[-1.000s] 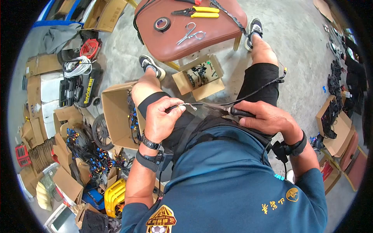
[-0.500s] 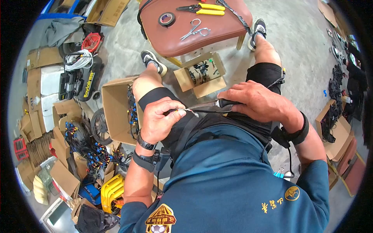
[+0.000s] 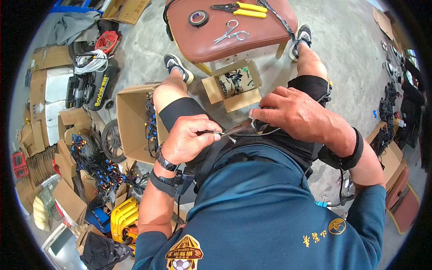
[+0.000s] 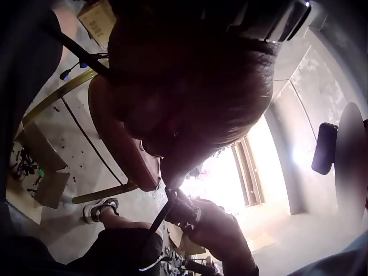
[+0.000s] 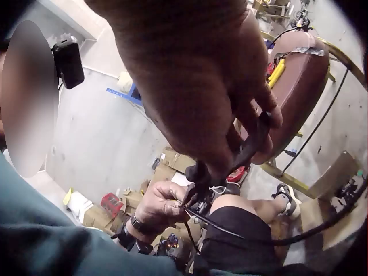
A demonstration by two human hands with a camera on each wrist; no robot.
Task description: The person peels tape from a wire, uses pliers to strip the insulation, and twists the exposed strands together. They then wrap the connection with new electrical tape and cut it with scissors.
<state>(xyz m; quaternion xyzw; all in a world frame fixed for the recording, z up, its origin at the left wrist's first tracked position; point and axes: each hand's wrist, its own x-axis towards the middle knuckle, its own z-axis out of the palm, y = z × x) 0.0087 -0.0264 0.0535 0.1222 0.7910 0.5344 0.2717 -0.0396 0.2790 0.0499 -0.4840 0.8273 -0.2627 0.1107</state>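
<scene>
My left hand (image 3: 186, 139) pinches a thin black cable between thumb and forefinger, over the lap. Frayed silvery strands (image 3: 232, 140) stick out beyond its fingertips. In my right hand (image 3: 292, 110) is a black-handled tool (image 5: 253, 142) with a slim metal front; I cannot tell its exact kind. The tool's front points at the left fingertips, close to the wire there. In the right wrist view, the black cable (image 5: 247, 239) runs from the left hand (image 5: 164, 201) out to the right. The left wrist view shows the right hand (image 4: 221, 233) close by, much in shadow.
Ahead, a brown padded chair (image 3: 193, 42) bears scissors (image 3: 231, 32), black tape (image 3: 198, 19) and yellow-handled pliers (image 3: 245, 10). A small open carton (image 3: 243, 102) lies between the feet; a larger carton (image 3: 132, 121) with cables stands by the left leg. Wire bundles (image 3: 96, 162) lie further left.
My right hand has turned and risen over the lap, bringing the tool's front closer to the left fingertips. The left hand keeps its pinch on the cable.
</scene>
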